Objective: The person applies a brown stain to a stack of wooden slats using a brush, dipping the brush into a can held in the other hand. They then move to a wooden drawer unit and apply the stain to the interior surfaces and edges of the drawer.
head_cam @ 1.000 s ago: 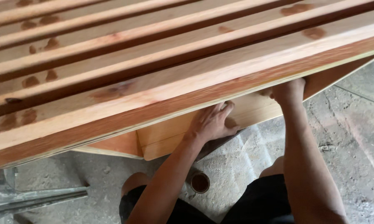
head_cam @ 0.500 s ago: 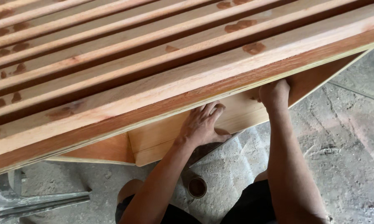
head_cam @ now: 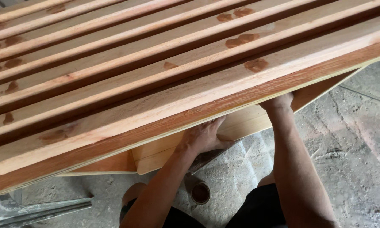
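Under the slatted wooden panel [head_cam: 164, 80], both hands stay put, left hand [head_cam: 204, 137] and right hand [head_cam: 277, 102] grip unclear

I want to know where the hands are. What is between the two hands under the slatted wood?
In the head view, a pale wooden board spans the gap between the left hand and right hand, under the slatted panel.

Two hands, the left hand [head_cam: 204, 136] and right hand [head_cam: 277, 102], sit under one slatted wooden panel [head_cam: 164, 80]. Below the panel: one pale board [head_cam: 240, 126], one round tape roll [head_cam: 200, 192], two metal bars [head_cam: 38, 210].
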